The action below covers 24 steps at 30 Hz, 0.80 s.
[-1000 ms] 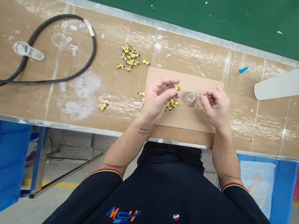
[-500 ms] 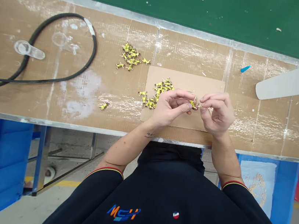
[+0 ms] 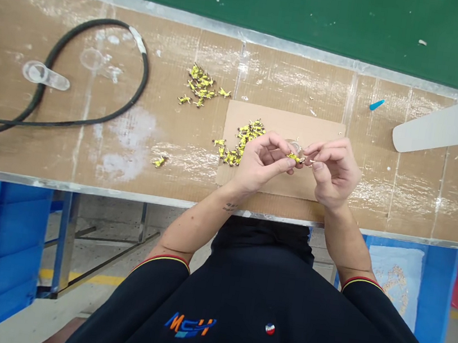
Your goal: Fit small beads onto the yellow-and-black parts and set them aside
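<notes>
Between the thumb and fingertips of my left hand (image 3: pixel 259 161) is a small yellow figurine (image 3: pixel 294 157) with dark and pale ends. My right hand (image 3: pixel 335 172) is closed in a pinch on a tiny pale piece (image 3: pixel 309 161), right beside the figurine; whether the two touch I cannot tell. Both hands are above a flat cardboard sheet (image 3: pixel 287 119). A pile of similar yellow figurines (image 3: pixel 247 135) lies on the sheet's left part, next to my left hand. Partly hidden behind my fingers is a clear round object (image 3: pixel 294 145).
More yellow figurines (image 3: pixel 201 82) lie farther left, with a single one nearer the front edge. A black cable (image 3: pixel 144 80) loops past a clear plastic piece (image 3: pixel 46 75). To the right are a blue cap (image 3: pixel 376 105) and a white bottle (image 3: pixel 444 125). Blue bins (image 3: pixel 14 243) stand below the table.
The figurine in my left hand has turned to lie more level. My right fingers have shifted slightly around the pale piece, and the clear round object shows more.
</notes>
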### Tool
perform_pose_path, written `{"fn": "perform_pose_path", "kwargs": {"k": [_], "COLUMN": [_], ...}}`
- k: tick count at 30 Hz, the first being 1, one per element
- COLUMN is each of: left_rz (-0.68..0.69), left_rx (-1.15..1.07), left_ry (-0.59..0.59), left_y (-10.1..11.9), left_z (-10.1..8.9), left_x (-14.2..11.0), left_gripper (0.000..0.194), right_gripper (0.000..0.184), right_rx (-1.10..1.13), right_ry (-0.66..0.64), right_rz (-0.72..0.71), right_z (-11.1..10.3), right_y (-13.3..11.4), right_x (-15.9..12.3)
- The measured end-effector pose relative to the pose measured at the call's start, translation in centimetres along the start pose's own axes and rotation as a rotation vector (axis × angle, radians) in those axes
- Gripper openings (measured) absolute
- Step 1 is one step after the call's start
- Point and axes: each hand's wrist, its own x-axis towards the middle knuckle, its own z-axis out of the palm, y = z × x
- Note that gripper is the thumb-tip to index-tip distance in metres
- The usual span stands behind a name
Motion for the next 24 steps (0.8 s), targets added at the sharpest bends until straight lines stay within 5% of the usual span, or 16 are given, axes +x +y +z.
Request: {"fn": "perform_pose_path", "kwargs": {"k": [14, 24], "left_rz": [-0.005, -0.020], "left_rx": [-0.016, -0.097], "left_ry": [0.051, -0.051], "left_y": [-0.32, -0.61], "left_z": [-0.30, -0.01], "left_x": [0.08, 0.02], "left_gripper": [0.047, 0.030], "right_gripper": [0.018, 0.008], "right_rx": [0.073, 0.146], "right_ry": [0.037, -0.065], "right_rz": [-0.006, -0.051], "right_z": [0.24, 0.79], "right_y": [0.16, 0.68], "right_x": [0.03, 0.12]}}
